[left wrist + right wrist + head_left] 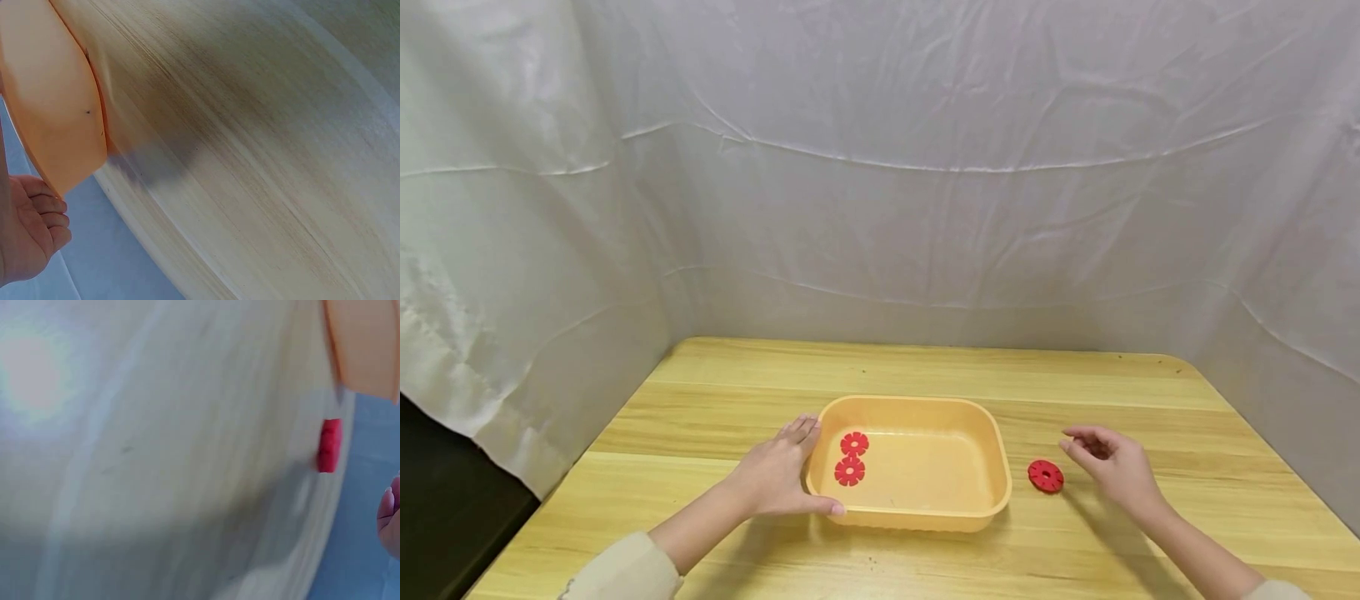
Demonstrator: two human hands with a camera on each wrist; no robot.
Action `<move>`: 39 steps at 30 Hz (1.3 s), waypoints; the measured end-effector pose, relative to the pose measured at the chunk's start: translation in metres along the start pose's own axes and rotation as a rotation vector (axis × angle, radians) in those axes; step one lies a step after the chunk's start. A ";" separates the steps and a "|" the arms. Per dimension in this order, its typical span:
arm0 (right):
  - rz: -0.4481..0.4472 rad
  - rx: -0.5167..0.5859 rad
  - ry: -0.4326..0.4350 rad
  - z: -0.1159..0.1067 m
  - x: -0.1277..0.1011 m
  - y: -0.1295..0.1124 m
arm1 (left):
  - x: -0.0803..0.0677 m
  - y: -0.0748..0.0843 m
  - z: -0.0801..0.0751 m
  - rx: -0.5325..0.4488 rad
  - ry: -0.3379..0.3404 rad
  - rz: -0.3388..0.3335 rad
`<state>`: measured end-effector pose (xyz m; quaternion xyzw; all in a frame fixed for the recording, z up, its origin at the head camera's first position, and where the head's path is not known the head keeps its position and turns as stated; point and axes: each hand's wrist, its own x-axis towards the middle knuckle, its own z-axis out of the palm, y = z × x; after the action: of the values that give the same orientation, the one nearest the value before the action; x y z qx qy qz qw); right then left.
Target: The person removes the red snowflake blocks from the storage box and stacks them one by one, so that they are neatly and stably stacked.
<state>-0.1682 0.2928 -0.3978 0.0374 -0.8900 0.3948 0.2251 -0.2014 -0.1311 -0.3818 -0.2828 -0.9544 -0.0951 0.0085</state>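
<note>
My left hand [780, 472] grips the left end of a shallow orange plastic basin [925, 514], thumb at the near corner and fingers on the left rim. In the left wrist view, its curled fingers meet the edge of the basin [56, 94]. Two red notched, flower-like discs [854, 443] lie inside at the left, touching or slightly overlapping. Right of the basin, a red notched disc piece [1046, 476] rests on the table; the right wrist view shows it thick, like a stack [329, 445]. My right hand [1116, 467] hovers just right of it, fingers loosely bent, holding nothing.
The wooden table [760, 375] carries the basin near its middle. Pale cloth curtains [925, 208] hang behind and along both sides. A dark area [452, 500] shows beyond the table's left edge.
</note>
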 end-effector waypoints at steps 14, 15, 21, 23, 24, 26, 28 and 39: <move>-0.021 0.115 -0.005 0.005 0.014 -0.027 | 0.001 0.000 0.000 0.009 -0.008 -0.006; -0.019 0.131 -0.012 0.006 0.015 -0.029 | 0.001 0.000 0.000 0.009 -0.008 -0.005; -0.014 0.176 -0.051 0.014 0.019 -0.042 | 0.001 0.000 -0.002 0.013 -0.011 0.001; -0.015 0.181 -0.063 0.017 0.021 -0.046 | 0.001 0.000 -0.002 0.013 -0.015 0.000; -0.017 0.185 -0.070 0.018 0.021 -0.048 | 0.001 0.000 -0.002 0.012 -0.017 -0.001; -0.023 0.193 -0.078 0.022 0.023 -0.052 | 0.002 0.000 -0.003 0.013 -0.019 -0.001; -0.027 0.204 -0.083 0.025 0.024 -0.056 | 0.002 0.001 -0.003 0.015 -0.021 -0.002; -0.054 0.313 -0.100 0.044 0.028 -0.071 | 0.002 0.001 -0.003 0.029 -0.028 -0.001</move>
<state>-0.1919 0.2161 -0.3630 0.1155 -0.8264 0.5200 0.1827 -0.2026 -0.1299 -0.3783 -0.2836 -0.9559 -0.0770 -0.0010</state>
